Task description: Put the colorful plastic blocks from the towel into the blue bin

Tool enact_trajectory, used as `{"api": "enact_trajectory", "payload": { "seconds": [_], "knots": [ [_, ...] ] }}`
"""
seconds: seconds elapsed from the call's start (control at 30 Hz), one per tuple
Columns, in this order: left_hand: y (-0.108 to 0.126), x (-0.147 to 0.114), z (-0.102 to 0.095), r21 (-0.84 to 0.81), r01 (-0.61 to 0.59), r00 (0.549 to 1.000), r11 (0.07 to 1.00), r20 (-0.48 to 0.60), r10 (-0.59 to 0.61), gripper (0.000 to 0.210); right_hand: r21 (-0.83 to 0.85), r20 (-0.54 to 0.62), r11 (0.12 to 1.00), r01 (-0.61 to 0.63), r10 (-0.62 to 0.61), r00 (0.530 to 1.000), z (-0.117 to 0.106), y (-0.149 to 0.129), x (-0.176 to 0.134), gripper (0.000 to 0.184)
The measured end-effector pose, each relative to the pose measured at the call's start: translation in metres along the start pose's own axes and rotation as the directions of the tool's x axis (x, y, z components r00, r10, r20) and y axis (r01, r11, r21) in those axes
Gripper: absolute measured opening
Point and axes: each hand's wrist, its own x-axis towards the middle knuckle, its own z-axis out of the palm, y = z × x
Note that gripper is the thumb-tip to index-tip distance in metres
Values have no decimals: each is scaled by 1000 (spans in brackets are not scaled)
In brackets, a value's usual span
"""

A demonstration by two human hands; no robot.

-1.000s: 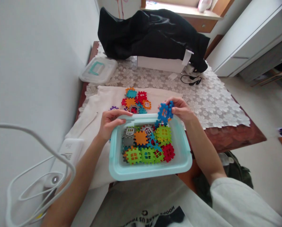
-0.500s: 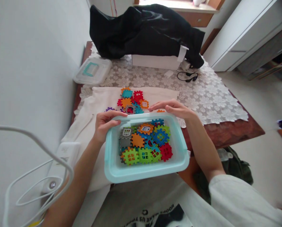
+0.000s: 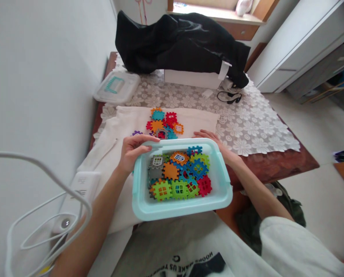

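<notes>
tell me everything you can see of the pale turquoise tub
The tub is rectangular, round-cornered and apparently plastic, with a broad rim. It stands lidless, its open top facing the camera, with colourful notched pieces inside. The left hand grips its far left corner. The right hand is behind its far right corner; contact there is unclear. Its underside is hidden.

The open, pale turquoise tub (image 3: 183, 213) has its long sides running left to right. Inside, notched pieces (image 3: 171, 171) overlap: lime near, red right, grey left, blue far right. Beyond the far rim, left of centre, lies a loose multicoloured pile (image 3: 157, 125).
</notes>
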Motion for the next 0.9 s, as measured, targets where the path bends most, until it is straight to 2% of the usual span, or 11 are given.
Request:
{"api": "enact_trajectory", "payload": {
  "seconds": [0.13, 0.37, 0.57, 0.73, 0.8, 0.87, 0.9],
  "knots": [
    [-1, 0, 1, -4, 0, 1000, 1000, 4, 0, 26, 56, -113, 998, 1, 5, 994, 13, 2, -5, 40],
    [-2, 1, -1, 12, -2, 1000, 1000, 8, 2, 27, -66, -204, 998, -17, 3, 979, 11, 0, -2, 13],
    [-2, 0, 1, -13, 14, 1000, 1000, 6, -14, 27, -48, -106, 998, -38, 32, 994, -2, -13, -1, 10],
    [-1, 0, 2, -39, 22, 1000, 999, 10, -22, 27, -278, -13, 960, -27, 25, 1000, -12, -2, 17, 10],
    [-1, 0, 2, -40, 23, 1000, 999, 12, -23, 27, -312, -67, 950, -14, -7, 998, -15, 1, 31, 12],
    [-2, 0, 1, -41, 22, 1000, 999, 16, -22, 27, -259, -136, 966, 2, -38, 990, -17, -1, 45, 16],
    [-2, 0, 1, -44, 21, 1000, 999, 18, -20, 27, -213, -129, 977, 30, -58, 990, -18, -4, 51, 18]
  ]
}}
